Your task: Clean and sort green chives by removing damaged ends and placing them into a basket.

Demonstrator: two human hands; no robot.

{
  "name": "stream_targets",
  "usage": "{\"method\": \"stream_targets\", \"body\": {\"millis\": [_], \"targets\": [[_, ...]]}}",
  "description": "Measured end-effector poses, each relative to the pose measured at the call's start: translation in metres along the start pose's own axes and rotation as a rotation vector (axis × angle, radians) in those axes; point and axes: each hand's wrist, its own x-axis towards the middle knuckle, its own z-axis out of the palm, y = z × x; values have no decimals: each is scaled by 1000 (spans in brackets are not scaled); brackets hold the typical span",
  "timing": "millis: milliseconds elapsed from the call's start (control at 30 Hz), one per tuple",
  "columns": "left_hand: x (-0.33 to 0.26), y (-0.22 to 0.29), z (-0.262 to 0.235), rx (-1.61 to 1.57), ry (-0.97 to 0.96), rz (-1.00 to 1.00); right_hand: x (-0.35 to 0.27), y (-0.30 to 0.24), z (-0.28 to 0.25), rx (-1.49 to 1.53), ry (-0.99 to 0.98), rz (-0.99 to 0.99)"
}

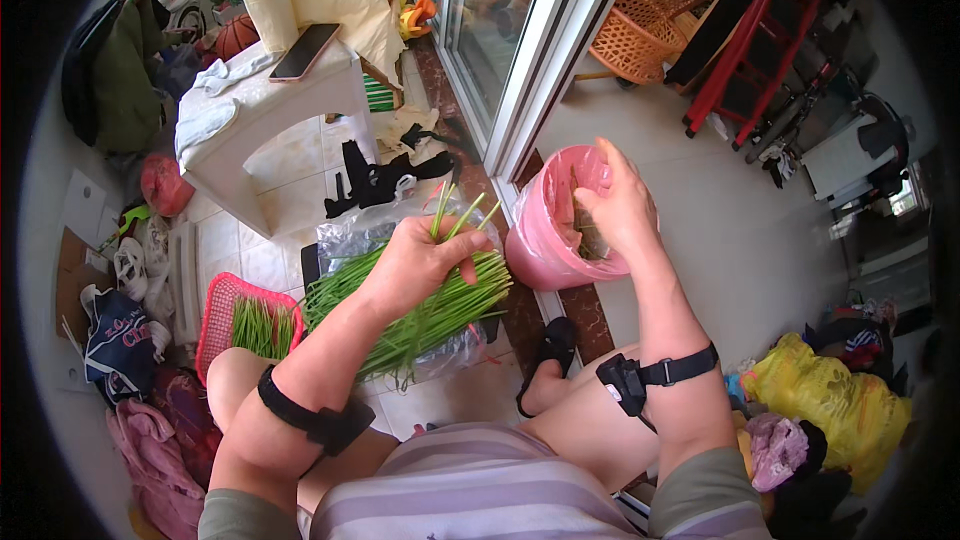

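Observation:
My left hand is closed around a few long, thin green stems, whose pale ends stick up past the fingers. Beneath it lies a large heap of the same green stems on clear plastic. My right hand is over the pink bin, which is lined with a thin pink bag. Its thumb and forefinger are apart, and I see nothing between them. Some brownish scraps show inside the bin, partly hidden by that hand. To the left, a pink-red basket holds shorter green stems.
A white stool bears a phone, a paper roll and cloths. Black cloth lies on the tiles beyond the heap. A sliding door frame rises behind the bin. Bags and a yellow bundle stand at the sides.

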Motion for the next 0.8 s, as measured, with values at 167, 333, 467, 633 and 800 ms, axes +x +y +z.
{"method": "stream_targets", "body": {"millis": [167,333,467,633,800], "targets": [[0,-2,2,-8,-19,8,-3,-10,-4,208,-409,156],[1,-3,4,6,-24,10,-27,-45,10,851,-607,138],[-4,-1,5,-11,-43,20,-37,-63,11,842,-735,115],[-3,6,2,-1,-49,9,-31,-53,15,649,-637,56],[-8,4,-25,-225,130,20,-6,-42,5,131,-345,137]]}}
